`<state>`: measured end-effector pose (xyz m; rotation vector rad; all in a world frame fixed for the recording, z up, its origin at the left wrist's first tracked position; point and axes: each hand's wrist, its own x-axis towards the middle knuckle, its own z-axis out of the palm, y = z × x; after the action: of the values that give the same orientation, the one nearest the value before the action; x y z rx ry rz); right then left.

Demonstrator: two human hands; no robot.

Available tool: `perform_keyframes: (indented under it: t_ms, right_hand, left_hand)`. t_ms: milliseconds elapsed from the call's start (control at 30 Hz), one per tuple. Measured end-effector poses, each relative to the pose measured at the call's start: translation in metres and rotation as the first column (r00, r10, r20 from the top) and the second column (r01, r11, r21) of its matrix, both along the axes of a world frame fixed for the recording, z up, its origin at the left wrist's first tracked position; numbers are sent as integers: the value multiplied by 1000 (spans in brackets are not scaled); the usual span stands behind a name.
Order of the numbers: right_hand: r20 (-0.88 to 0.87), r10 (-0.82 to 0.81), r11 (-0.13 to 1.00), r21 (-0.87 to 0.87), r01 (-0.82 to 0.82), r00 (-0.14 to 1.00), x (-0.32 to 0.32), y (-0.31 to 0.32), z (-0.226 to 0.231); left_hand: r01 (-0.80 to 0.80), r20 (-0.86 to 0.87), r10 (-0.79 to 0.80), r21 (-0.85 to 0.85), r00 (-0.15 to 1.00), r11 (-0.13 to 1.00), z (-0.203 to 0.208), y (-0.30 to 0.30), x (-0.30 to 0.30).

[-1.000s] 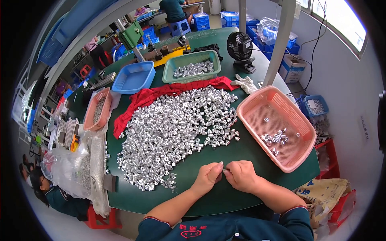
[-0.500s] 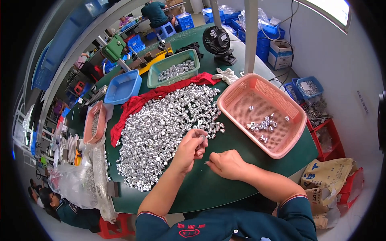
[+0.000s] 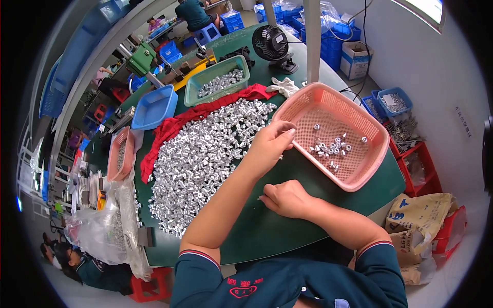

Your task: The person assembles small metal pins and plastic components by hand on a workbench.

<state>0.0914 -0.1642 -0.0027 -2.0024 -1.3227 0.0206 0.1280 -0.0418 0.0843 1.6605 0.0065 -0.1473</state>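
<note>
As it is placed near, the pink basket (image 3: 341, 120) is probably easily reached.
Left hand (image 3: 269, 146) and right hand (image 3: 290, 199) have fingers curled; whether anything is pinched cannot be told.

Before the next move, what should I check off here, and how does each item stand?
1. Large pink basket upright, its opening unblocked by a lid: ok.
2. Left hand beside the basket's left rim: ok; contact cannot tell.
3. Part in left fingers: cannot tell.
4. Right hand apart from the basket: ok.
5. Silver metal pile contained: not ok, loose on the green tabletop.
</note>
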Motion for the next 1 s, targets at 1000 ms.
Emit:
perform_keyframes:
  t_ms: [1000]
  right_hand:
    - [-319,-155,879,387,278,935,16,-14,33]
  left_hand:
    - [-455,536,-228,829,813,325,-78,27,-69]
